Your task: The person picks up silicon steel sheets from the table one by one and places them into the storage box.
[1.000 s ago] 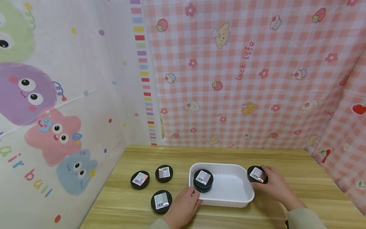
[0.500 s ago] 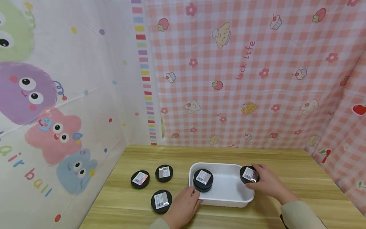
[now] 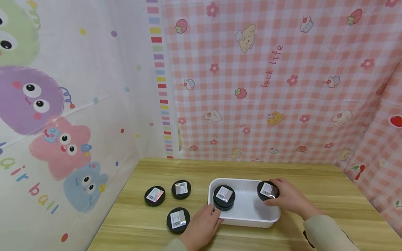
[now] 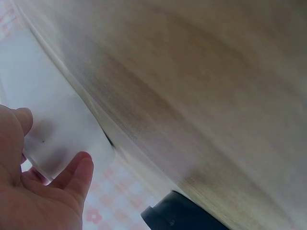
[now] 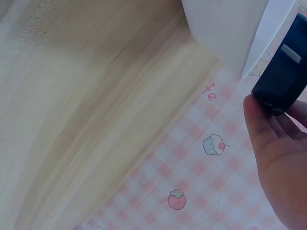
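My right hand (image 3: 290,198) grips a black round jar (image 3: 266,190) by its side, a barcode label facing up. It is held over the right end of a white rectangular tray (image 3: 246,221). In the right wrist view, thumb and fingers pinch the jar (image 5: 283,64) above the tray's rim level. The near-left corner of the tray is held by my left hand (image 3: 202,225); the left wrist view shows thumb and fingers around that corner (image 4: 60,105). At the tray's left end sits another labelled black jar (image 3: 224,196), with a second dark edge under its top; whether two are stacked I cannot tell.
Three more black labelled jars lie on the wooden table (image 3: 132,223) left of the tray: one far left (image 3: 155,196), one behind (image 3: 181,189), one close to my left hand (image 3: 178,220). Printed cloths (image 3: 251,87) hang at the back and sides.
My right hand has carried its jar leftward, from the tray's right edge to over the tray's inside. My left hand stays on the tray corner.
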Demonstrator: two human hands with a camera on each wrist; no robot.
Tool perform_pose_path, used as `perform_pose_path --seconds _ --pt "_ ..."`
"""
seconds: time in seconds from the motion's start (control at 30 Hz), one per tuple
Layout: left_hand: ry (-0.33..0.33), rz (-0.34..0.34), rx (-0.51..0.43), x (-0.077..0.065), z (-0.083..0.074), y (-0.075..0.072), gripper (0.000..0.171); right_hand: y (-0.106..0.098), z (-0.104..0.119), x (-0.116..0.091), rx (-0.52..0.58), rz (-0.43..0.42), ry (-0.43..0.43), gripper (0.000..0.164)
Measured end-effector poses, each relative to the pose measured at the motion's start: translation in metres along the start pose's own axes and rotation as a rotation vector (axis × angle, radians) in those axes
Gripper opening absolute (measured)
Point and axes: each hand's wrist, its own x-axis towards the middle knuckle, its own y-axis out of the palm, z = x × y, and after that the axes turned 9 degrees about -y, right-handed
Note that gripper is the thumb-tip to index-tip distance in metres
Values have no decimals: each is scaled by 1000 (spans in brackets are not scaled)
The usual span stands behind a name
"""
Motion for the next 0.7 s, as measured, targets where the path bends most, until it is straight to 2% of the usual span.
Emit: perform_pose_path --seconds 0.13,0.4,0.7 --pt "11 -26 9 0 -1 -2 19 1 1 5 -11 18 -21 90" --pt "11 -17 17 1 -2 -5 19 2 5 15 -17 55 -92 88" --pt "8 -11 12 1 -2 -5 19 2 11 26 -2 97 -94 89"
